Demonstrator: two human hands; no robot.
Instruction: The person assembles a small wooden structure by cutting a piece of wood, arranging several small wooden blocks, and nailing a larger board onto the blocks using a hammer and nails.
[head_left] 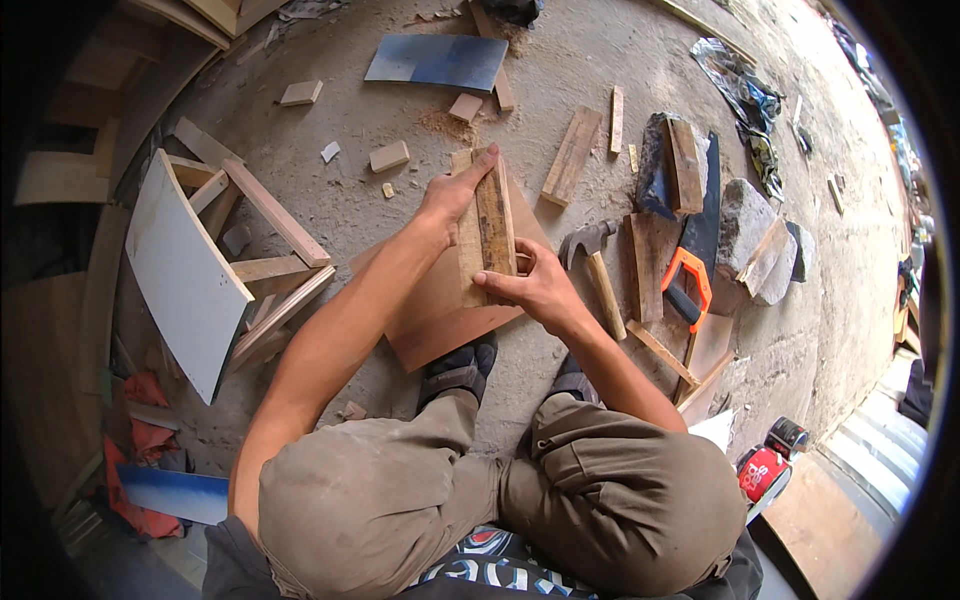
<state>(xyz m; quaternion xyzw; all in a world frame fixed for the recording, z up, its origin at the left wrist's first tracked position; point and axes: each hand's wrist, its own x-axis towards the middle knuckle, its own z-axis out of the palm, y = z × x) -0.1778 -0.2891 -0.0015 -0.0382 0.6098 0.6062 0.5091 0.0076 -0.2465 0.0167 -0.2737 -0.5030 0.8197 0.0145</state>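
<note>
Both my hands are closed round a wooden block (494,222), held upright over the floor ahead of my feet. Its left face is pale; the right one is darker and stained. I cannot tell whether this is one piece or two pressed together. My left hand (450,203) grips the upper left, its thumb along the top. Lower down on the right, my right hand (540,288) has its thumb across the front face. Beneath the block lies a thin brown board (425,325). A claw hammer (604,290) rests just right of my right hand.
Further right lie a handsaw (690,270) with an orange handle, wood offcuts (648,265) and broken concrete lumps (745,225). A white-topped wooden frame (185,270) stands at left. Small blocks (390,156) and a blue panel (437,62) lie ahead. A red tape measure (763,474) sits at lower right.
</note>
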